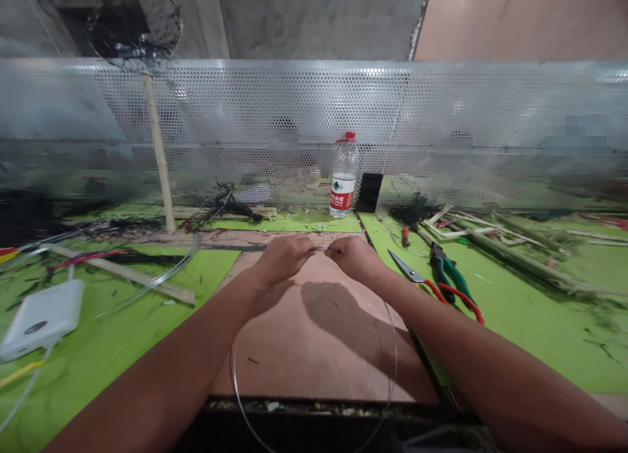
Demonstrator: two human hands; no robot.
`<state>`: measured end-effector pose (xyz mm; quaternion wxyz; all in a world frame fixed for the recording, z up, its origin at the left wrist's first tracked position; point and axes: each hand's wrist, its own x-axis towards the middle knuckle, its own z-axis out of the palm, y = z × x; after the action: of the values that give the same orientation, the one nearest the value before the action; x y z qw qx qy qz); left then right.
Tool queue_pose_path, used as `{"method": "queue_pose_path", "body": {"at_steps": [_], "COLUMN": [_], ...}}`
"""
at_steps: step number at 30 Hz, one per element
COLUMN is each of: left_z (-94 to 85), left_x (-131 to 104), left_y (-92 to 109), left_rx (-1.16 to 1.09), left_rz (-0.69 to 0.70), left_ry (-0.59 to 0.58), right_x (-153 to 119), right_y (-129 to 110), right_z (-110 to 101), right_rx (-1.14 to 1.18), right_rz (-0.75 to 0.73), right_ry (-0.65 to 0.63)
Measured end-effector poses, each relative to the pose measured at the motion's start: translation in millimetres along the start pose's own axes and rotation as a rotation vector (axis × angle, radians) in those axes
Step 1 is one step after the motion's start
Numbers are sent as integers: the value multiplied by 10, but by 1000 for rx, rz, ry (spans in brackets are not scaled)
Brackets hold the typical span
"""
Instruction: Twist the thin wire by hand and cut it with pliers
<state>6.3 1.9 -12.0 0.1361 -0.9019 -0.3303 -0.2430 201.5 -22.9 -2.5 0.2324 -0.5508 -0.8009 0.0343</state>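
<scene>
My left hand [288, 257] and my right hand [354, 257] meet fingertip to fingertip above the pinkish-brown board [294, 361]. Both are closed in a pinch on a thin, clear wire [236, 368], a short stretch of which shows between them. From the hands the wire hangs down in a wide loop past the board's front edge. What exactly lies under the fingertips is too small to make out. Right of my right forearm lie red-handled scissors [441, 291] and green-handled pliers [449, 270].
A water bottle [343, 182] and a black phone [369, 193] stand against the perforated metal screen [235, 113]. A wooden stick [157, 152] rises at the left, topped with dark tangled wire. A white power bank [44, 317] and bamboo strips [510, 250] lie on green mats.
</scene>
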Motion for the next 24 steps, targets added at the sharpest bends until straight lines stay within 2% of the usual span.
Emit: {"method": "queue_pose_path", "body": {"at_steps": [6, 8, 12, 14, 19, 24], "left_z": [-70, -89, -70, -61, -86, -119], "left_x": [53, 64, 30, -3, -42, -40], "left_y": [62, 45, -39, -73, -103, -124], "left_rx": [-175, -341, -826, -1008, -1296, -1372], "left_rz": [-103, -177, -362, -434, -558, -597], "left_ry": [-132, -203, -411, -449, -495, -584], "right_x": [-10, -18, -29, -27, -14, 9], "right_y": [-22, -42, -66, -60, -27, 34], "right_z": [1, -9, -12, -1, 23, 69], "right_rx": [-41, -45, -21, 11, 89, 135], "right_rz": [-10, -12, -30, -48, -95, -164], "right_ry": [-9, -23, -55, -60, -40, -44]}}
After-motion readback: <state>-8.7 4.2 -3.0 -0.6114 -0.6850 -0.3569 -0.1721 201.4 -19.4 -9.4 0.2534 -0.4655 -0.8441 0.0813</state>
